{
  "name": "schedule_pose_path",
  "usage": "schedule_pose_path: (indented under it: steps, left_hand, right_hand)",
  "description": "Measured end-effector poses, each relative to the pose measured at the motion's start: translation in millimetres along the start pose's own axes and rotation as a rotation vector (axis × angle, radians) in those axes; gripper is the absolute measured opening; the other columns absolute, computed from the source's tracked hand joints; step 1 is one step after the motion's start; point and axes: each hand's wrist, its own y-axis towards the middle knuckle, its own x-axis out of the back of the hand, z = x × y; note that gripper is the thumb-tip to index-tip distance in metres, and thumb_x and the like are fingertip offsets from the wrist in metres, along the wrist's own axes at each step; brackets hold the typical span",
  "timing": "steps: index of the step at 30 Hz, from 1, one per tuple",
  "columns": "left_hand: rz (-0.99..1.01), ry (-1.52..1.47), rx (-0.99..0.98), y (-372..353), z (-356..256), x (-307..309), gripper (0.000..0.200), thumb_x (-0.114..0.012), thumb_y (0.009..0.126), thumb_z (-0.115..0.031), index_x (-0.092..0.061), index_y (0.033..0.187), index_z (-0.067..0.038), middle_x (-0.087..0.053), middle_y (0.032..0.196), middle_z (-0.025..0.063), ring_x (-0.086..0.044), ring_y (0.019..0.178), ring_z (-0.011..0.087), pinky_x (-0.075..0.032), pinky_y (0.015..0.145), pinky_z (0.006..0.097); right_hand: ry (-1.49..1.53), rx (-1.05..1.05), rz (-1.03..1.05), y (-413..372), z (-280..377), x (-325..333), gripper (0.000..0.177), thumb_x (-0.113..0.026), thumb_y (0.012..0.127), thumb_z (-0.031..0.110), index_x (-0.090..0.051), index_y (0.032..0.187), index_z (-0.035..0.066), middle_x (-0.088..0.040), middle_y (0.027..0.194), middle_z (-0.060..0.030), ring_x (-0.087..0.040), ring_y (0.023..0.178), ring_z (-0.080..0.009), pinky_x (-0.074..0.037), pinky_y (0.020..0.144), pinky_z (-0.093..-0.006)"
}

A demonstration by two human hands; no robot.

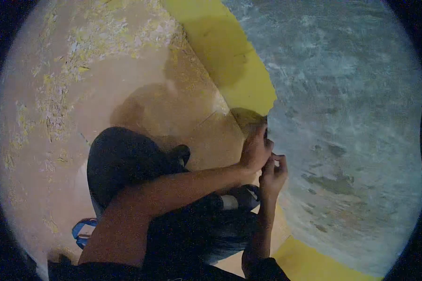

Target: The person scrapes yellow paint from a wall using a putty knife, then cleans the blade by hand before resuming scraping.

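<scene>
My left hand (257,151) is closed at the edge where a yellow painted surface (225,51) meets a mottled grey-green one (333,93). A small dark shape shows by its fingers, too dim to identify. Just below it, my right hand (273,175) has its fingers curled in a pinch, close to or touching the left. Whatever the right fingers hold, if anything, is hidden. The yellow has a ragged border against the grey-green area. My left forearm reaches across my dark-clothed knee (122,161).
Yellow and whitish flakes (56,103) lie scattered over the beige floor (98,79). A blue and white object (83,232) sits beside my left arm. A dark shoe (244,197) is below the hands. More yellow surface (319,262) shows at lower right.
</scene>
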Motion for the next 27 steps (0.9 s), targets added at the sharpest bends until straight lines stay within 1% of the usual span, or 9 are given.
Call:
schedule_pose_path:
  steps: [2,6,8,13,16,18,22,23,27]
  left_hand:
    - [0.270,-0.091,0.289,6.6,-8.4,15.7,0.049,-0.061,0.076,-0.003,-0.050,0.124,-0.003,-0.060,0.111,0.0260,-0.057,0.107,0.0443,-0.046,0.089,0.0500]
    - [0.054,-0.010,-0.026,0.2,-1.7,-1.5,0.045,-0.067,0.078,-0.003,-0.053,0.120,-0.003,-0.062,0.107,0.0226,-0.060,0.098,0.0422,-0.048,0.090,0.0457]
    - [0.100,-0.023,0.194,0.7,-0.9,-0.8,0.046,-0.060,0.077,-0.006,-0.050,0.121,0.001,-0.059,0.106,0.0262,-0.057,0.101,0.0446,-0.046,0.087,0.0499]
    - [0.093,0.013,-0.053,-3.4,6.9,-7.6,0.045,-0.061,0.077,-0.006,-0.050,0.120,0.000,-0.059,0.102,0.0255,-0.058,0.096,0.0447,-0.047,0.084,0.0501]
    - [-0.010,-0.014,0.010,-2.9,-0.6,-2.5,0.046,-0.061,0.077,-0.006,-0.050,0.121,-0.001,-0.059,0.097,0.0254,-0.058,0.094,0.0457,-0.047,0.081,0.0505]
    - [0.199,-0.146,0.164,0.8,-7.5,9.2,0.047,-0.060,0.077,-0.005,-0.048,0.122,0.000,-0.059,0.096,0.0256,-0.058,0.093,0.0472,-0.047,0.080,0.0510]
    - [0.026,-0.001,0.063,2.7,-3.9,-3.0,0.043,-0.059,0.077,-0.004,-0.051,0.118,0.001,-0.060,0.096,0.0271,-0.058,0.091,0.0470,-0.047,0.080,0.0521]
    - [0.151,0.082,0.214,5.9,3.1,1.8,0.044,-0.067,0.082,-0.010,-0.052,0.123,-0.004,-0.065,0.102,0.0221,-0.063,0.097,0.0400,-0.050,0.085,0.0460]
    - [0.216,0.058,0.115,1.3,2.0,1.0,0.044,-0.068,0.082,-0.014,-0.052,0.122,-0.004,-0.066,0.102,0.0224,-0.064,0.092,0.0405,-0.051,0.081,0.0473]
  right_hand:
    - [-0.001,-0.008,-0.012,-5.3,1.3,-7.8,0.015,-0.051,0.099,0.019,-0.049,0.093,0.006,-0.050,0.062,0.0024,-0.037,0.047,-0.0021,-0.025,0.039,-0.0221]
    - [0.092,-0.031,-0.030,-5.2,0.4,4.3,0.015,-0.051,0.100,0.019,-0.049,0.091,0.006,-0.049,0.062,0.0031,-0.036,0.048,-0.0018,-0.024,0.039,-0.0216]
    - [0.020,-0.014,-0.024,-2.3,4.7,-2.0,0.015,-0.051,0.100,0.019,-0.049,0.092,0.007,-0.049,0.062,0.0037,-0.035,0.047,-0.0018,-0.024,0.039,-0.0214]
    - [0.133,-0.077,-0.015,-4.9,8.0,8.4,0.016,-0.054,0.098,0.020,-0.051,0.092,0.007,-0.047,0.061,0.0043,-0.035,0.048,-0.0021,-0.025,0.041,-0.0212]
    - [0.140,-0.120,0.007,-4.0,4.1,1.9,0.017,-0.055,0.098,0.022,-0.051,0.091,0.007,-0.047,0.061,0.0045,-0.035,0.049,-0.0020,-0.024,0.042,-0.0213]
    - [0.153,-0.114,0.029,-5.4,-2.3,4.3,0.017,-0.054,0.099,0.024,-0.051,0.092,0.008,-0.046,0.060,0.0055,-0.033,0.047,-0.0013,-0.023,0.039,-0.0213]
    - [0.132,-0.092,0.020,0.4,-2.3,9.3,0.017,-0.058,0.097,0.024,-0.052,0.091,0.009,-0.048,0.061,0.0039,-0.033,0.047,-0.0014,-0.023,0.039,-0.0220]
    - [0.136,-0.099,0.017,0.5,-1.0,3.5,0.018,-0.058,0.097,0.024,-0.052,0.090,0.009,-0.049,0.061,0.0035,-0.034,0.047,-0.0015,-0.024,0.038,-0.0219]
    - [0.204,-0.060,-0.043,-4.5,-11.4,8.5,0.016,-0.059,0.096,0.023,-0.054,0.090,0.010,-0.049,0.060,0.0041,-0.036,0.045,-0.0019,-0.026,0.037,-0.0212]
